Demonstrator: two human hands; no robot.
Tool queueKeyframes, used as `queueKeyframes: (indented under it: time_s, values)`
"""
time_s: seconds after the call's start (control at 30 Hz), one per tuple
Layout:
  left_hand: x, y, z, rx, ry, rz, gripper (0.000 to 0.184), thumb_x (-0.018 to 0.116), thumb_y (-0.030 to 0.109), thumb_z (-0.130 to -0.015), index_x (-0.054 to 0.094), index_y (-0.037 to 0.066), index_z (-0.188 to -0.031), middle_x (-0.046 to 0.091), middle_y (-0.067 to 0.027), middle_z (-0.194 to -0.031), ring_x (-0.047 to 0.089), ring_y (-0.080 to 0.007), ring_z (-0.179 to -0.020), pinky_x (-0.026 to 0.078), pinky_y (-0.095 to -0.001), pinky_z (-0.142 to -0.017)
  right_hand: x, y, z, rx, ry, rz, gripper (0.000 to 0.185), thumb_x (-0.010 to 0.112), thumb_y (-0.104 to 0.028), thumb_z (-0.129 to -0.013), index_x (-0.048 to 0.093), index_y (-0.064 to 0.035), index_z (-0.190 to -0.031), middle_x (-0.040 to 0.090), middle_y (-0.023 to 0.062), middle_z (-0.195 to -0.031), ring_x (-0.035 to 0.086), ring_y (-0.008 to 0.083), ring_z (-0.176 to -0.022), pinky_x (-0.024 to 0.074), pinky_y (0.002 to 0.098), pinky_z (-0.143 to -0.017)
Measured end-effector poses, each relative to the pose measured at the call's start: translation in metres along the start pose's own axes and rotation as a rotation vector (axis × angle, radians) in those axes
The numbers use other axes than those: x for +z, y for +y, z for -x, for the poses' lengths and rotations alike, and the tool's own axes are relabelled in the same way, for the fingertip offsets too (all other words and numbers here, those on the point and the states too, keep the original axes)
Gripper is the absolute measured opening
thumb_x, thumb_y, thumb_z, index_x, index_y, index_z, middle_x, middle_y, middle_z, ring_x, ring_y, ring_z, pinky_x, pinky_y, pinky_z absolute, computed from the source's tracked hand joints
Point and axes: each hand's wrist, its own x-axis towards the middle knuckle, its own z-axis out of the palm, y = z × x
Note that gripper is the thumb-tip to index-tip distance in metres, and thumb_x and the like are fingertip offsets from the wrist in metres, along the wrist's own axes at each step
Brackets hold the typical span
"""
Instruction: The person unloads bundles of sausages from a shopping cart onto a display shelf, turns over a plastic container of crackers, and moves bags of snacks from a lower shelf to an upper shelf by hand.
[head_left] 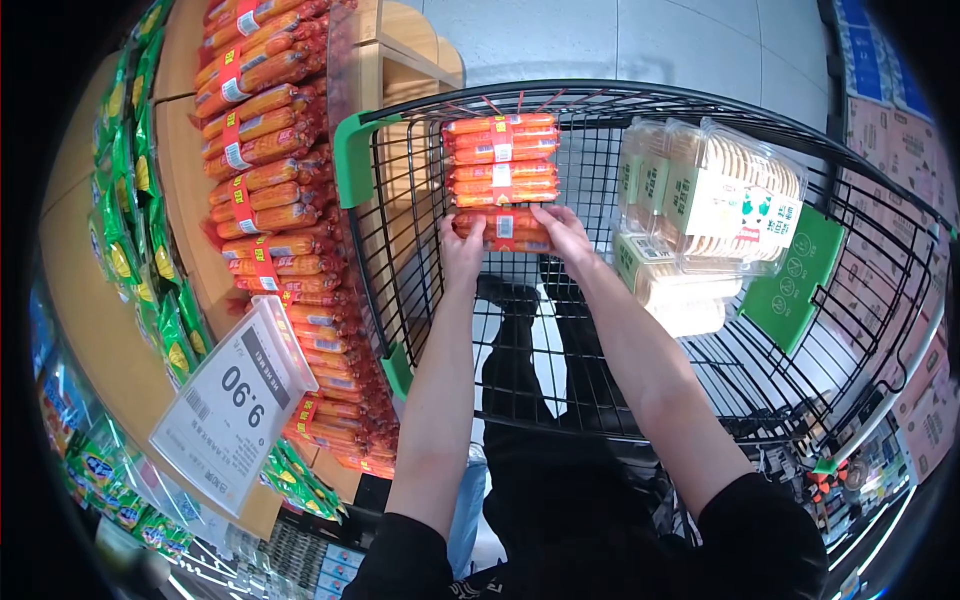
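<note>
Both of my hands grip one pack of orange-red sausages (503,230) by its two ends, inside the black wire shopping cart (640,424). My left hand (463,248) is closed round the left end, thumb on top. At the right end my right hand (566,238) is closed in the same way. Just beyond the held pack lie more sausage packs (502,162) with red and white labels, lined up in the cart. Whether the held pack rests on anything is hidden. Clear boxes of round pale biscuits (740,195) sit stacked to the right of my right hand.
A shelf on the left holds a long row of sausage packs (270,210). A price sign (235,405) reading 9.90 juts from it. Green snack bags (140,230) hang farther left. The cart has green corner pieces (354,165) and a green panel (795,280).
</note>
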Motion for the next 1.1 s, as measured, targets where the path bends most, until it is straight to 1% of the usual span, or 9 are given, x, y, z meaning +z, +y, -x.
queueKeyframes:
  time_s: [0.2, 0.43, 0.53, 0.67, 0.73, 0.8, 1.0, 1.03, 1.1]
  values:
    - [-0.011, 0.013, 0.048, 0.07, -0.011, 0.157, 0.032, 0.064, 0.02, -0.085, 0.049, 0.002, -0.107, 0.057, -0.0067, -0.094, 0.055, -0.0132, -0.083, 0.045, -0.0264, -0.072, -0.006, 0.015, 0.068, -0.179, 0.101, 0.112, 0.064, 0.076, -0.036, -0.073, 0.045, 0.0012, -0.115, 0.057, 0.0136, -0.1, 0.058, 0.0177, -0.092, 0.0471, 0.0277, -0.081]
    - [-0.028, 0.1, 0.13, 0.231, -0.086, 0.172, 0.026, 0.061, 0.011, -0.084, 0.053, 0.0, -0.106, 0.06, -0.0073, -0.091, 0.056, -0.0118, -0.083, 0.046, -0.0257, -0.076, -0.017, -0.042, 0.21, -0.081, -0.434, -0.117, 0.064, 0.074, -0.02, -0.075, 0.04, -0.0018, -0.127, 0.055, 0.0084, -0.115, 0.054, 0.015, -0.105, 0.0441, 0.0304, -0.089]
    - [-0.034, 0.142, 0.177, 0.415, -0.087, 0.126, 0.029, 0.062, 0.011, -0.084, 0.052, 0.0, -0.11, 0.06, -0.008, -0.095, 0.057, -0.0125, -0.087, 0.046, -0.0258, -0.078, -0.014, -0.054, 0.258, -0.106, -0.565, -0.197, 0.075, 0.073, -0.011, -0.074, 0.031, -0.0057, -0.137, 0.052, 0.0072, -0.122, 0.05, 0.0163, -0.111, 0.0411, 0.0321, -0.095]
    - [-0.058, 0.199, 0.255, 0.69, -0.009, 0.213, 0.052, 0.064, 0.007, -0.081, 0.041, -0.001, -0.128, 0.05, -0.0136, -0.121, 0.051, -0.0184, -0.107, 0.041, -0.0299, -0.092, -0.006, -0.071, 0.327, -0.308, -0.73, -0.249, 0.077, 0.07, -0.008, -0.075, 0.027, -0.0041, -0.139, 0.05, 0.0086, -0.124, 0.049, 0.0176, -0.114, 0.0409, 0.0331, -0.096]
    - [-0.072, 0.21, 0.288, 0.782, -0.043, 0.458, 0.077, 0.064, 0.007, -0.081, 0.015, 0.0, -0.141, 0.031, -0.0163, -0.139, 0.039, -0.0225, -0.122, 0.035, -0.0349, -0.1, 0.001, -0.076, 0.356, -0.344, -0.842, -0.303, 0.078, 0.07, -0.009, -0.075, 0.026, -0.0036, -0.139, 0.049, 0.0089, -0.125, 0.049, 0.0181, -0.115, 0.0407, 0.0334, -0.096]
    - [-0.091, 0.218, 0.323, 0.769, -0.112, 0.711, 0.08, 0.063, 0.012, -0.083, 0.01, 0.001, -0.142, 0.031, -0.0154, -0.139, 0.038, -0.0219, -0.122, 0.035, -0.0348, -0.1, 0.009, -0.077, 0.383, -0.365, -0.907, -0.268, 0.085, 0.074, -0.015, -0.071, 0.024, -0.0019, -0.139, 0.045, 0.0093, -0.131, 0.043, 0.0196, -0.122, 0.0338, 0.035, -0.103]
    - [-0.163, 0.175, 0.38, 0.347, -0.483, 1.004, 0.056, 0.06, 0.025, -0.087, 0.035, 0.001, -0.131, 0.05, -0.011, -0.122, 0.053, -0.0192, -0.109, 0.045, -0.0342, -0.091, 0.036, -0.046, 0.435, -0.413, -1.021, -0.101, 0.082, 0.072, -0.017, -0.074, 0.025, -0.0001, -0.139, 0.042, 0.0089, -0.134, 0.04, 0.0185, -0.124, 0.0292, 0.0339, -0.105]
    - [-0.173, 0.179, 0.392, 0.326, -0.431, 0.987, 0.042, 0.058, 0.024, -0.088, 0.045, 0.002, -0.122, 0.057, -0.0084, -0.11, 0.059, -0.0171, -0.097, 0.049, -0.0331, -0.083, 0.039, -0.038, 0.44, -0.41, -1.005, -0.049, 0.08, 0.071, -0.017, -0.075, 0.025, 0.0001, -0.139, 0.042, 0.0088, -0.134, 0.039, 0.0182, -0.124, 0.0293, 0.0336, -0.105]
    - [-0.189, 0.171, 0.406, 0.316, -0.351, 1.008, 0.041, 0.058, 0.024, -0.088, 0.046, 0.002, -0.121, 0.057, -0.0084, -0.108, 0.059, -0.0162, -0.094, 0.05, -0.0318, -0.081, 0.049, -0.026, 0.454, -0.453, -0.977, 0.083, 0.077, 0.068, -0.018, -0.079, 0.024, 0.0009, -0.139, 0.042, 0.0093, -0.133, 0.038, 0.0176, -0.124, 0.0294, 0.0327, -0.104]
